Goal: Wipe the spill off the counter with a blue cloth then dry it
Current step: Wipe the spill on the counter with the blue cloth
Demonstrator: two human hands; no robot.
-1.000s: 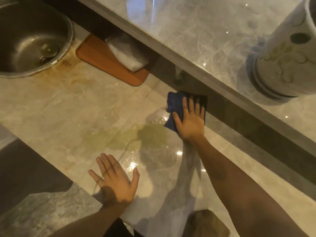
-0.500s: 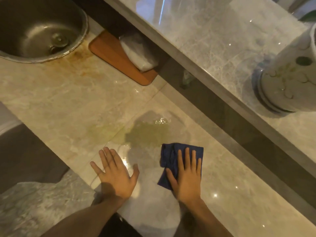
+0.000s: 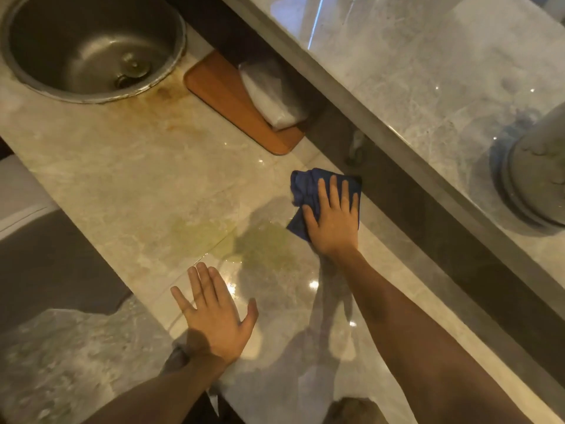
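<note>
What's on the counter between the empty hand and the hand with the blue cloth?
The yellowish spill on wet, shiny counter, seen from the head camera.

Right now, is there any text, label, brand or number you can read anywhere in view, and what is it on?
None: no readable text in this view.
White bag on the orange board: no print visible.
Patterned vessel on the upper ledge: marks only, no letters.
Blue cloth under the right hand: no tag showing.

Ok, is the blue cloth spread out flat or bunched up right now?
Bunched up. The blue cloth shows crumpled folds beside the right hand, which presses flat on it at the back of the counter.
</note>
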